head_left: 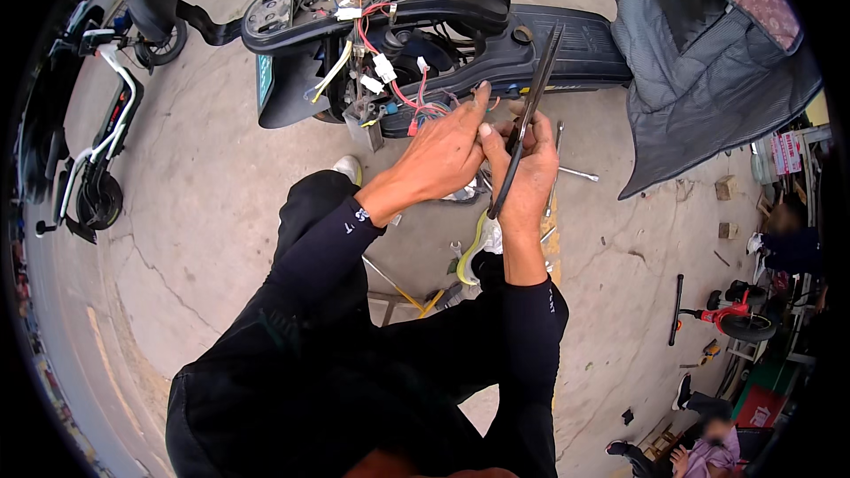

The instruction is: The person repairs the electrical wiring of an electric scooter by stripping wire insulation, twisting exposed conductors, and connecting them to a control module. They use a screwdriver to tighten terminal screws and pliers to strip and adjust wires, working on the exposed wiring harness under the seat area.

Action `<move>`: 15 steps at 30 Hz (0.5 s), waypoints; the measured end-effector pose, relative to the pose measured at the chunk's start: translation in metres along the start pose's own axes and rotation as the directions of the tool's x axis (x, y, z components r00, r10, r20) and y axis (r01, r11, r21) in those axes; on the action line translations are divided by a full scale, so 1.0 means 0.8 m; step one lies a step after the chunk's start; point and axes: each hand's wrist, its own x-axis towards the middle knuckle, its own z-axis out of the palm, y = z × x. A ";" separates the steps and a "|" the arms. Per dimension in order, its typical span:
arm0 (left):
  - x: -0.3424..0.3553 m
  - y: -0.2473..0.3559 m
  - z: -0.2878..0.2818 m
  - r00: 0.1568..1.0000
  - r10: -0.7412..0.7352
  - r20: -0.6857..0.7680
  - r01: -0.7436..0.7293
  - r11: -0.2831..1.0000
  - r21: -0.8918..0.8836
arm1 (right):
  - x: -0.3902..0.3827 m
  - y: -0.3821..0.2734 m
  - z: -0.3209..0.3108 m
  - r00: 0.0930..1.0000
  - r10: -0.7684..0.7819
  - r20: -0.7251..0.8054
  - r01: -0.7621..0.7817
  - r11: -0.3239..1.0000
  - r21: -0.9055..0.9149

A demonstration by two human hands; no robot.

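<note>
**Scissors and wires held up in front of an opened scooter**

Fingers of the right hand [529,173] are curled closed around the handle end of long dark scissors [529,115], and the blades rise up and away from the fingertips, slightly tilted. Whether the blades are parted I cannot tell. The left hand [445,152] lies just beside the right one, touching it; its fingers are stretched forward and pressed together, and the tips seem to pinch thin wire ends [490,104] close to the blades, probably to keep them steady for the scissors. What exactly sits between the fingertips is too small to see.

Just beyond the fingers, a bundle of red and white wires [390,80] with white connectors hangs out of the opened body of a black electric scooter [460,0]; its cover is off, so the wiring can be reached.

Under the hands, on the concrete ground [204,212], lie a cross wrench [567,173] and some small tools. To the right of the fingers a grey quilted cover [699,71] hangs from the scooter. Far to the left stands another scooter [93,150], well apart.
</note>
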 end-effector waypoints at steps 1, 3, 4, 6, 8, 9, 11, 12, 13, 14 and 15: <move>-0.001 0.002 0.001 1.000 0.011 0.000 -0.011 1.000 0.014 | 0.002 0.003 -0.001 1.000 -0.012 -0.008 0.012 1.000 -0.004; 0.000 0.005 0.003 0.999 0.034 0.000 -0.034 0.999 0.040 | 0.002 0.006 -0.006 1.000 0.004 -0.012 -0.004 1.000 -0.005; 0.001 0.008 0.002 0.999 0.015 0.031 -0.016 0.999 0.030 | 0.001 0.005 -0.010 1.000 -0.001 0.002 0.001 0.999 -0.047; 0.000 0.006 0.004 0.999 0.007 0.031 -0.006 1.000 -0.017 | 0.000 0.009 -0.011 1.000 -0.014 -0.005 0.014 0.996 -0.087; 0.000 0.006 0.004 0.999 -0.014 0.032 0.018 0.992 -0.128 | 0.003 0.011 -0.015 0.999 0.029 -0.038 -0.030 0.999 -0.041; 0.000 0.006 0.000 0.999 -0.030 0.034 0.036 0.976 -0.217 | 0.005 0.010 -0.018 0.997 0.049 -0.056 -0.050 0.999 -0.020; -0.001 0.004 -0.001 0.997 -0.062 0.053 0.077 0.928 -0.365 | 0.009 0.008 -0.022 0.990 0.111 -0.084 -0.107 0.993 0.044; -0.001 0.003 -0.003 0.995 -0.080 0.067 0.101 0.902 -0.421 | 0.011 0.009 -0.023 0.986 0.138 -0.093 -0.130 0.987 0.090; -0.001 0.003 -0.005 0.992 -0.097 0.082 0.125 0.872 -0.474 | 0.012 0.009 -0.024 0.981 0.166 -0.100 -0.151 0.979 0.137; -0.003 0.007 -0.009 0.991 -0.099 0.087 0.128 0.878 -0.460 | 0.012 0.008 -0.025 0.980 0.167 -0.111 -0.149 0.977 0.150; -0.003 0.004 -0.008 0.999 -0.027 0.033 0.038 0.923 -0.384 | 0.012 0.007 -0.025 0.982 0.153 -0.114 -0.136 0.980 0.145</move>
